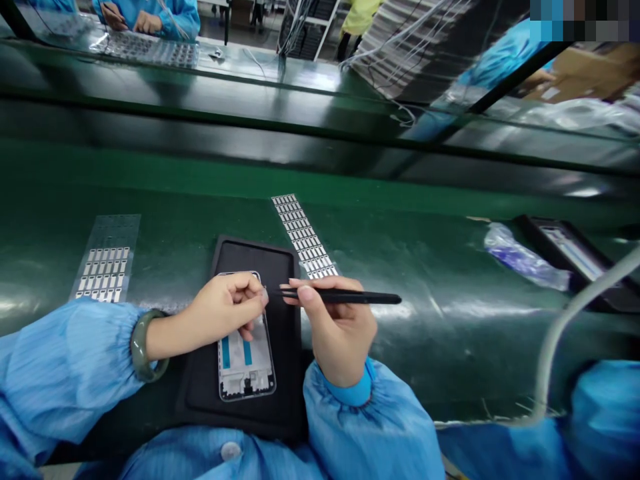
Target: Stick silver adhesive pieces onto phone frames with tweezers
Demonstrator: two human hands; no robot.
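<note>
A pair of black tweezers (pixel 357 297) lies in my right hand (pixel 343 333), gripped between thumb and fingers with the tips pointing left. Just left of those tips, my left hand (pixel 220 310) is closed in a pinch; anything held there is too small to make out. Below it, a silver phone frame (pixel 235 383) with two blue strips rests in a black tray (pixel 287 360). My left hand covers the frame's upper part.
One sheet of small white-and-dark stickers (pixel 303 237) lies beyond the tray, another sheet (pixel 105 273) to the left. At right are a plastic-wrapped bundle (pixel 525 257), a second black tray (pixel 607 297) and a pale hose (pixel 555 340). Co-workers in blue sleeves sit across the green bench (pixel 425 253).
</note>
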